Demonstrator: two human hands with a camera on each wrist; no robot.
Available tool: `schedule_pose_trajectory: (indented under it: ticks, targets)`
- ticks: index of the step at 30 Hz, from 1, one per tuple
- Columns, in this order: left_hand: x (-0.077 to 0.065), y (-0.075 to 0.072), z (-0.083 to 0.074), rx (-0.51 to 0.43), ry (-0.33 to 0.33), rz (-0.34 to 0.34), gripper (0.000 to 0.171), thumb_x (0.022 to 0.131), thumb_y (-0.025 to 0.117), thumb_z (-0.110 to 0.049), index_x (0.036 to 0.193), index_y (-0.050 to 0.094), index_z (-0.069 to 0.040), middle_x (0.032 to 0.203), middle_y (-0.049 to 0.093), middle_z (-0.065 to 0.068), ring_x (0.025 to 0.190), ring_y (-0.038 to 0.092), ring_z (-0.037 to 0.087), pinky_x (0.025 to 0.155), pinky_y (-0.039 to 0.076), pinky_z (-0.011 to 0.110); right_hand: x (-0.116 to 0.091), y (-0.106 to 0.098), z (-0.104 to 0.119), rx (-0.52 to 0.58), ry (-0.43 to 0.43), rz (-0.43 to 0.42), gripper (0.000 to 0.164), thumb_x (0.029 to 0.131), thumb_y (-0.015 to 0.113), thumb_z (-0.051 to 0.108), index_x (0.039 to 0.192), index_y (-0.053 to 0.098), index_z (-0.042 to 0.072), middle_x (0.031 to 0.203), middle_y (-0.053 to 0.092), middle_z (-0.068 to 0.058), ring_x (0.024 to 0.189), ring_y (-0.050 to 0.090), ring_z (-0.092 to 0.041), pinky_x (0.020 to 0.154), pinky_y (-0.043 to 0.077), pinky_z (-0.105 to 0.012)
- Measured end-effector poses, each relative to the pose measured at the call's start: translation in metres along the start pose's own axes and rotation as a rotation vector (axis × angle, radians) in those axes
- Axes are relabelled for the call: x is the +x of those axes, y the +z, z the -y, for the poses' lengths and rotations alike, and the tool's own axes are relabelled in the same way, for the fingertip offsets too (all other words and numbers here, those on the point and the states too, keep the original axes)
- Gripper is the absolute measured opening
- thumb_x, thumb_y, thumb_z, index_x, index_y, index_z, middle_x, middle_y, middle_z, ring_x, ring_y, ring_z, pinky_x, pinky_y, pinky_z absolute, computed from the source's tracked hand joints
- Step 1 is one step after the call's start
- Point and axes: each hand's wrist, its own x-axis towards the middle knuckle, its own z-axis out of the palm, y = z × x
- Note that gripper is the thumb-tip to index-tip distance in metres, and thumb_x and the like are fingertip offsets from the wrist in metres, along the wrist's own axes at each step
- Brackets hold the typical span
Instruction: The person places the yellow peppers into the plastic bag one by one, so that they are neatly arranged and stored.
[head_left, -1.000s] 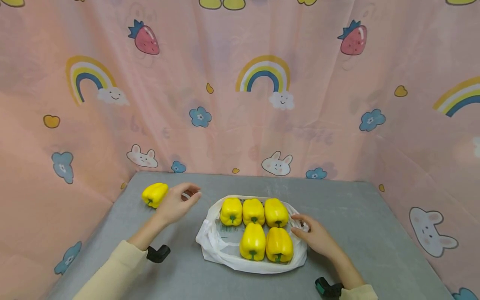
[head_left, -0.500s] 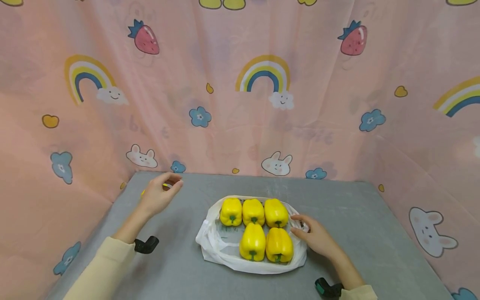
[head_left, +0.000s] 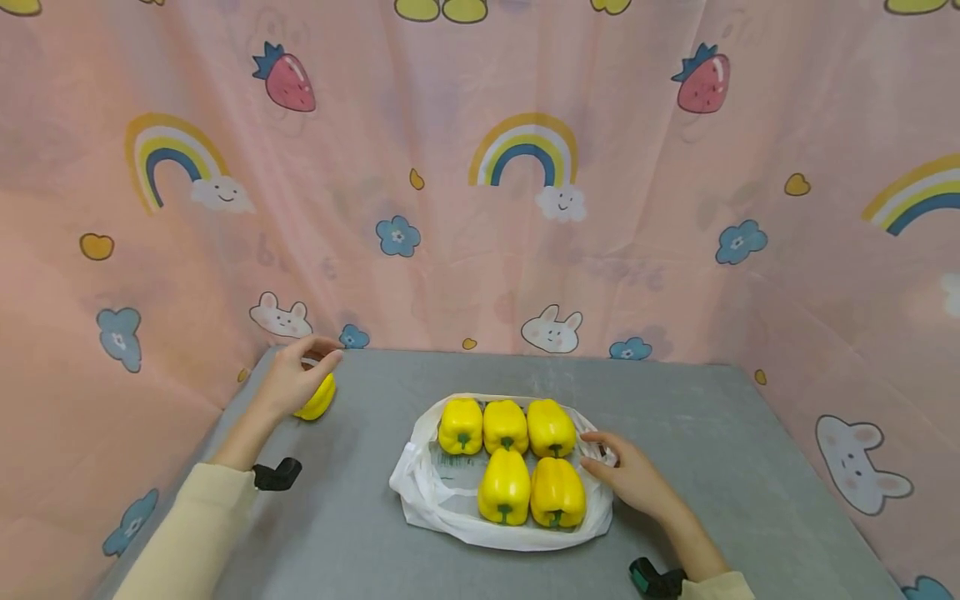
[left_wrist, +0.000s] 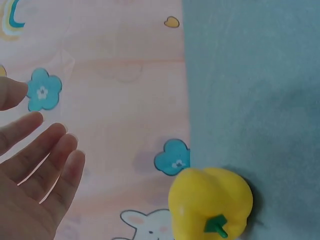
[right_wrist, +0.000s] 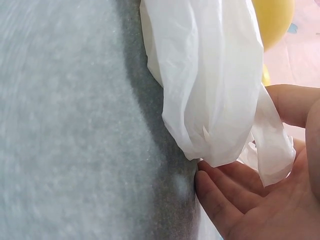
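Observation:
A lone yellow bell pepper [head_left: 318, 400] lies on the table at the far left, partly hidden in the head view by my left hand [head_left: 294, 382]. That hand is raised over it, empty, with its fingers loosely bent. In the left wrist view the pepper [left_wrist: 207, 200] shows its green stem, apart from the fingers. A white plastic bag [head_left: 502, 535] with its mouth spread wide holds several more yellow bell peppers [head_left: 505, 487] in two rows. My right hand [head_left: 632, 477] grips the bag's right edge; white plastic [right_wrist: 210, 85] runs between thumb and fingers in the right wrist view.
The grey table [head_left: 712, 450] meets a pink patterned curtain [head_left: 465, 275] at its back and sides. At the bag's left front, a part without peppers shows printed marks on its bottom.
My left hand has moved left to above the lone pepper, hiding it in a different place along the way. The right hand and the bag have stayed put.

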Motion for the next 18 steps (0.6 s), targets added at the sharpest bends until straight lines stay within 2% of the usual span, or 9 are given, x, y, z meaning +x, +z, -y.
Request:
schedule_pose_trajectory:
  ticks: [7, 14, 18]
  targets:
    - [0.000, -0.009, 0.015, 0.040, -0.054, -0.046, 0.039, 0.104, 0.059, -0.033, 0.126, 0.065, -0.002, 0.119, 0.068, 0.017, 0.107, 0.062, 0.031, 0.087, 0.049, 0.024, -0.001, 0.000, 0.001, 0.000, 0.009, 0.000, 0.048, 0.100, 0.066, 0.031, 0.140, 0.058, 0.005, 0.145, 0.053, -0.021, 0.136, 0.045, -0.045, 0.106, 0.038, -0.067]
    - [-0.004, -0.015, 0.028, 0.048, -0.118, -0.100, 0.043, 0.104, 0.058, -0.038, 0.127, 0.064, -0.002, 0.121, 0.065, 0.018, 0.111, 0.059, 0.032, 0.093, 0.048, 0.041, 0.000, 0.000, -0.001, 0.004, -0.004, -0.008, 0.048, 0.100, 0.066, 0.029, 0.140, 0.058, 0.005, 0.145, 0.053, -0.020, 0.136, 0.045, -0.045, 0.106, 0.038, -0.066]
    - [-0.007, -0.016, 0.035, 0.036, -0.132, -0.131, 0.040, 0.104, 0.059, -0.033, 0.126, 0.064, 0.000, 0.119, 0.065, 0.020, 0.109, 0.059, 0.034, 0.091, 0.048, 0.035, 0.000, 0.000, 0.000, 0.007, -0.002, -0.002, 0.048, 0.100, 0.066, 0.031, 0.140, 0.058, 0.005, 0.145, 0.053, -0.021, 0.135, 0.046, -0.044, 0.105, 0.039, -0.066]
